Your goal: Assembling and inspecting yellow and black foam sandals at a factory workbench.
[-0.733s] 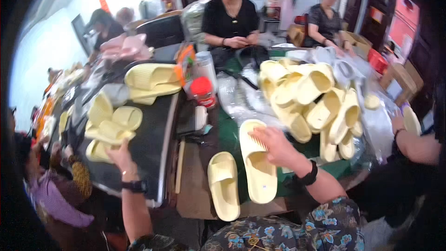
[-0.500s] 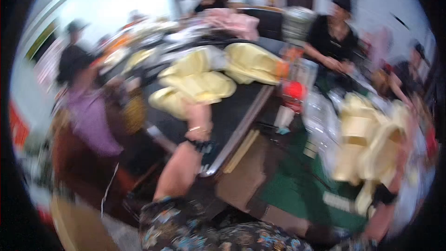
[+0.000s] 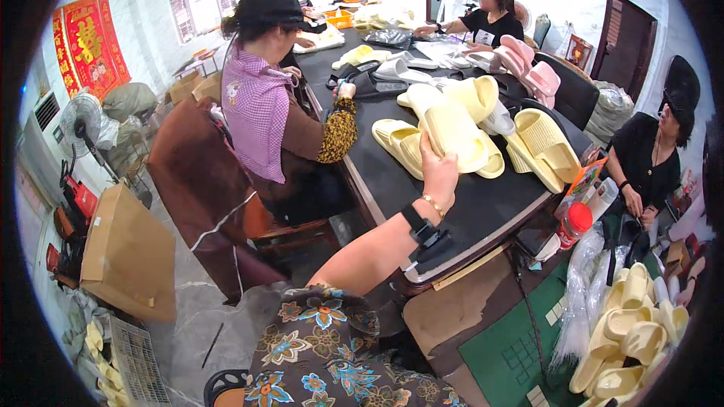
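My left hand (image 3: 440, 179), with a dark watch at the wrist, is closed on the edge of a pale yellow slipper (image 3: 455, 138). The slipper is tilted over other yellow slippers on the black tabletop. One pair of yellow slippers (image 3: 397, 143) lies just left of the hand. Another yellow pair (image 3: 544, 149) rests to its right, near the table's corner. My right hand is out of the picture.
On the black table (image 3: 483, 207) are pink slippers (image 3: 528, 68) and black slippers (image 3: 366, 81). A co-worker in a purple checked vest (image 3: 253, 109) sits at the left. Below right stand a red-lidded jar (image 3: 577, 218) and piled yellow slippers (image 3: 626, 332).
The view has swung left, so the table appears farther right, and it is sharper. My right forearm, earlier beside the slipper pile, has left the picture. My left hand remains at the yellow slippers.
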### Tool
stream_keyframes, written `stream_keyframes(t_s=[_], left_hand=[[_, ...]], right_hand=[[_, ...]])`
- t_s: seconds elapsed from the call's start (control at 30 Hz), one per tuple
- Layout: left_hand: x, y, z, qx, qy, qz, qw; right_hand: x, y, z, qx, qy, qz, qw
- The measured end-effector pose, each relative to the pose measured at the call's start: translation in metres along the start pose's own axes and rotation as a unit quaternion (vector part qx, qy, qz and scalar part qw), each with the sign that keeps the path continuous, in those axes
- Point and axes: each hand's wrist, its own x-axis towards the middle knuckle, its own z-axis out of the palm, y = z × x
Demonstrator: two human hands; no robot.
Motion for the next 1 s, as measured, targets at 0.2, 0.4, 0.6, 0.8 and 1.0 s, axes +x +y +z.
stream_keyframes(t_s=[0.2,0.4,0.6,0.8,1.0], left_hand=[[-0.068,0.068,0.007,-0.072,-0.153,0.018,0.985],[-0.128,0.098,0.011,-0.057,-0.478,-0.053,0.875],[-0.156,0.094,0.03,0.085,-0.724,-0.065,0.681],[-0.185,0.061,0.043,0.125,-0.748,-0.134,0.638],[-0.197,0.016,0.008,0.313,-0.629,0.023,0.711]], right_hand=[[-0.007,-0.013,-0.013,0.031,0.032,-0.028,0.999],[-0.036,-0.12,-0.068,0.178,0.129,-0.129,0.967],[-0.08,-0.229,-0.124,0.266,-0.001,-0.174,0.948],[-0.111,-0.256,-0.112,0.309,-0.385,-0.149,0.857],[-0.137,-0.217,-0.059,0.325,-0.308,0.03,0.894]])
